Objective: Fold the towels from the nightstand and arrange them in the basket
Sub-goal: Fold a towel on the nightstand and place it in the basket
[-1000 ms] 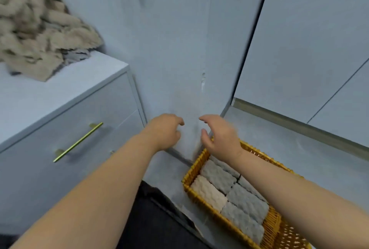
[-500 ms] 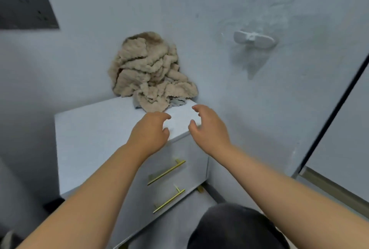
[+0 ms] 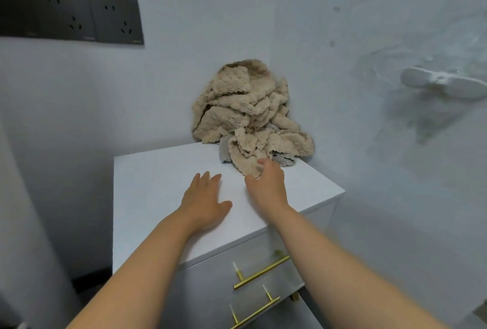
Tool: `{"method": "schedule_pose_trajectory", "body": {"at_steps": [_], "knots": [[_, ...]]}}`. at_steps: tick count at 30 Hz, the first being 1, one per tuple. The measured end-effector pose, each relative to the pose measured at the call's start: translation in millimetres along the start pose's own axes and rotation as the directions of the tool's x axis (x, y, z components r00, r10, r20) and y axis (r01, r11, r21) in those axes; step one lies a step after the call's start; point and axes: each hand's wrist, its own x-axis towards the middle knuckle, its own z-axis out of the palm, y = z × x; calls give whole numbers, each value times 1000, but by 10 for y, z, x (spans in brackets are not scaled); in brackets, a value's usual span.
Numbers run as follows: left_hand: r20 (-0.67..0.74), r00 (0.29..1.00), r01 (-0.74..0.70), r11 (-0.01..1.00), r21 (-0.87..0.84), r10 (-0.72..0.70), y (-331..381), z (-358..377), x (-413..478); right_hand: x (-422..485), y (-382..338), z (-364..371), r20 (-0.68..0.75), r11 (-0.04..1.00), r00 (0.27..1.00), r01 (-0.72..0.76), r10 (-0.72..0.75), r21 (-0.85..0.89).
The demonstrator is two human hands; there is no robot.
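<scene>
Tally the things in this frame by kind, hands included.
Hands: 2, left hand, right hand
White nightstand: 1
Brass drawer handles: 2
Beige towel pile: 1, towels within uncountable
Grey towel under the pile: 1
White wall hook: 1
Black socket panel: 1
Total: 9

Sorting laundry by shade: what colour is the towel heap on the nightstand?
The towel heap is beige; head view.

Nubby beige cloth towels [image 3: 250,115], matt white nightstand [image 3: 158,183], brassy handles [image 3: 263,274]
</scene>
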Motion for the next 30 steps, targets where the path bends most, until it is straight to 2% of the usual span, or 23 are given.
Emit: {"method": "schedule_pose_trajectory", "body": {"at_steps": [5, 9, 11, 13, 15, 17, 19, 21, 25, 30], "knots": [[-56, 998, -17, 990, -140, 10, -155, -48, 65, 258, 112, 124, 183, 951, 981, 118, -66, -285], [-93, 995, -54, 965, -257, 30, -179, -41, 25, 357, 168, 124, 40, 826, 964, 246, -262, -506], [-134, 990, -75, 961, -265, 40, -167, -18, -2, 366, 210, 72, 19, 805, 956, 258, -294, -534], [-157, 986, -83, 968, -238, 46, -154, -2, -26, 362, 216, 18, -73, 869, 953, 236, -295, -435], [-164, 986, -80, 968, -239, 42, -146, 2, -30, 354, 99, -98, -215, 946, 940, 211, -266, -245], [-171, 985, -78, 955, -287, 29, -150, -13, -24, 377, -118, -275, -313, 978, 927, 202, -207, -47], [-179, 984, -83, 933, -350, 20, -142, -27, -24, 389, -348, -475, -347, 971, 931, 179, -115, 159], [-210, 978, -102, 905, -413, 14, -112, -58, -26, 367, -511, -644, -315, 938, 945, 187, -90, 292], [-276, 961, -151, 829, -539, -4, -4, -177, -33, 269, -700, -852, -134, 865, 982, 183, -135, 466], [-381, 924, -282, 710, -645, 21, 192, -377, -55, 118, -889, -1080, 24, 636, 996, 38, -89, 771]]}}
